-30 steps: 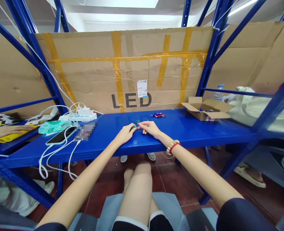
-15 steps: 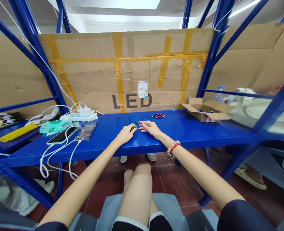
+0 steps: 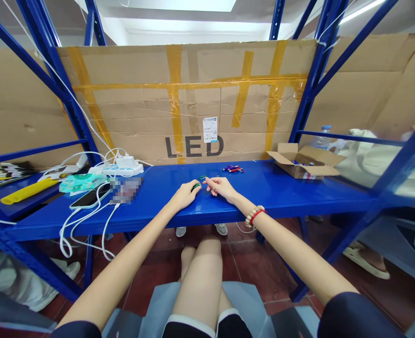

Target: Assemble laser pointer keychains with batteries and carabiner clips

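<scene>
Both my hands rest on the blue metal shelf [image 3: 264, 190] in front of me. My left hand [image 3: 185, 194] is closed, pinching a small green piece [image 3: 195, 186] between thumb and fingers. Just right of it, my right hand [image 3: 220, 186] has its fingers curled and pinched toward another small green piece [image 3: 203, 177] lying on the shelf; whether it grips anything I cannot make out. A bead and red cord bracelet [image 3: 253, 215] is on my right wrist.
A small pile of purple and red pieces [image 3: 232, 168] lies further back. An open cardboard box [image 3: 304, 160] stands at the right. At left are a phone [image 3: 89, 197], white cables [image 3: 84, 225], a power strip [image 3: 118, 166] and a yellow object [image 3: 26, 191]. An "LED" cardboard sheet [image 3: 193, 103] backs the shelf.
My right hand's fingers have curled from lying stretched flat into a pinch. The hand that lay on the left neighbouring shelf is gone. My left hand stays put.
</scene>
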The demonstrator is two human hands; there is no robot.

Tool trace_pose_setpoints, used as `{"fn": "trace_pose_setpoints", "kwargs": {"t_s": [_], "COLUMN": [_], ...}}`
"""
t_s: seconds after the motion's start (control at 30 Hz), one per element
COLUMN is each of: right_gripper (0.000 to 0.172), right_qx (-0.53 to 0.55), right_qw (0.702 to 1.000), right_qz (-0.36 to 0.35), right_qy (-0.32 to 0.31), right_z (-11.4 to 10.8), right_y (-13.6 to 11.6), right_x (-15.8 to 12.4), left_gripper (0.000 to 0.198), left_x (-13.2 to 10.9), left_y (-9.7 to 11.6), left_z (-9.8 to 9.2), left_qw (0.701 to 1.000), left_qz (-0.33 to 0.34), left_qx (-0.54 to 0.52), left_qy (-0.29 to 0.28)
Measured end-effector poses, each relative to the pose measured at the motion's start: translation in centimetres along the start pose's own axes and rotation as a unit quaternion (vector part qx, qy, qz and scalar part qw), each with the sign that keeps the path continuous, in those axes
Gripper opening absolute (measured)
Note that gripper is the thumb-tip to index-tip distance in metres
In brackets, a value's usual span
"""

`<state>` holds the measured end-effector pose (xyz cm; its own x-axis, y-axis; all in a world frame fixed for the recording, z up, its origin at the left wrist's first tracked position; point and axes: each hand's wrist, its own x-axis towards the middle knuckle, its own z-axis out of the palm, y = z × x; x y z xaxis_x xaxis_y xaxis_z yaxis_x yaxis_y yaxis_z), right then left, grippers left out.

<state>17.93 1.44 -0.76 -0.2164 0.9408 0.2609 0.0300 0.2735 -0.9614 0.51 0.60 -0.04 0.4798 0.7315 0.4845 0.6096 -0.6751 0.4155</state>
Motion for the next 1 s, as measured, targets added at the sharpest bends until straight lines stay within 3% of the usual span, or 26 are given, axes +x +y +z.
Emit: {"fn": "trace_pose_setpoints", "kwargs": {"t_s": [0.47, 1.0], "right_gripper": [0.051, 0.051], "right_qx": [-0.008, -0.017], "right_qw": [1.000, 1.000], "right_qz": [-0.009, -0.004], "right_qy": [-0.012, -0.025], "right_z": [0.15, 0.05], "right_y": [-0.11, -0.24], "right_x": [-0.12, -0.23], "left_gripper": [0.020, 0.022], "left_x": [-0.07, -0.01], "left_y": [-0.13, -0.10], "left_z": [0.08, 0.02], "left_qw": [1.000, 1.000], "left_qz": [0.002, -0.002], "left_qx": [-0.002, 0.002], "left_qy": [0.003, 0.001]}}
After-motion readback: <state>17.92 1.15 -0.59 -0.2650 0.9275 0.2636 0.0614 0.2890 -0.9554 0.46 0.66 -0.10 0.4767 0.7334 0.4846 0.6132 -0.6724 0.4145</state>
